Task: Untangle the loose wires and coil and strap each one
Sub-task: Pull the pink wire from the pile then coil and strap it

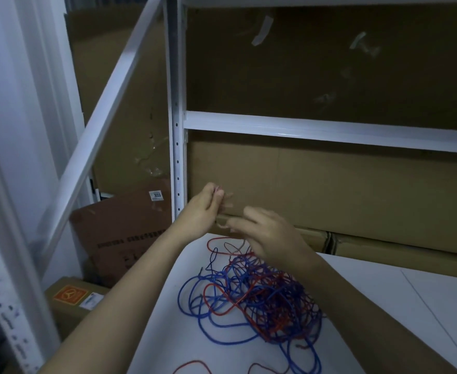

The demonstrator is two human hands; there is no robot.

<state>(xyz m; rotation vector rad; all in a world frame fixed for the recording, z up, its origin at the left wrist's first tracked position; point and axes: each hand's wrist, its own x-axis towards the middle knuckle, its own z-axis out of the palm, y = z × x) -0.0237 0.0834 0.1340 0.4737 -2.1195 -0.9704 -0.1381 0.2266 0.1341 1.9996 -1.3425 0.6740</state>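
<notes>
A tangled heap of thin blue and red wires lies on the white table, at about five o'clock in view. Both hands hover above its far edge. The left hand pinches a thin reddish wire end at its fingertips. The right hand is blurred with curled fingers; I cannot tell its grip.
</notes>
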